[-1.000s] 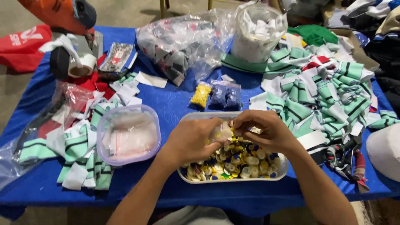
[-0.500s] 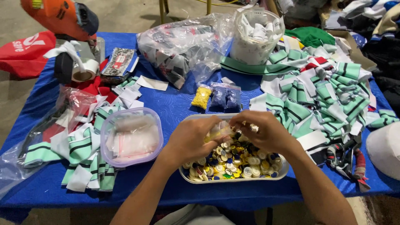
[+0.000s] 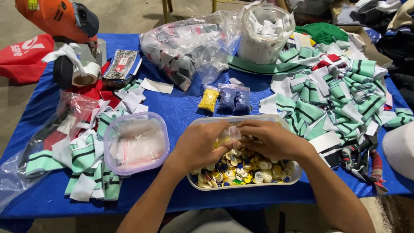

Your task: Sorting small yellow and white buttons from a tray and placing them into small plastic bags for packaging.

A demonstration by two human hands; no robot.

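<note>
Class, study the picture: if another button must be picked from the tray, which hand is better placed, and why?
Probably the right hand: it lies directly above the buttons in the clear tray. The left hand sits nearer the tray's left edge, pinching the small clear bag, which both hands hold.

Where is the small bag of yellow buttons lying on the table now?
In the head view, the small bag of yellow buttons lies on the blue table near the centre, just left of two dark bags and behind the tray of buttons.
</note>
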